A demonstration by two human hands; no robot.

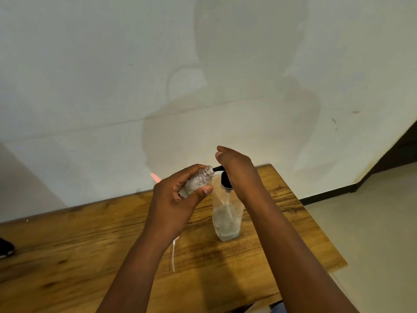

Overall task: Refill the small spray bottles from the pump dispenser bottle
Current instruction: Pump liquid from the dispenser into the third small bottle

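My left hand (178,197) grips a small clear spray bottle (198,180), cap off, tilted with its open neck pointing up and right. The neck sits right at the black nozzle of the pump dispenser bottle (226,219), which stands upright on the wooden table (90,240) and holds some clear liquid low down. My right hand (234,168) lies flat on top of the black pump head, fingers extended over it. A thin white dip tube (173,256) lies on the table beneath my left wrist, partly hidden.
The table butts against a pale wall. Its right edge drops off to a light floor with a dark baseboard (327,195). A dark shoe (5,248) shows at the far left edge. A pink object (155,177) peeks out behind my left hand.
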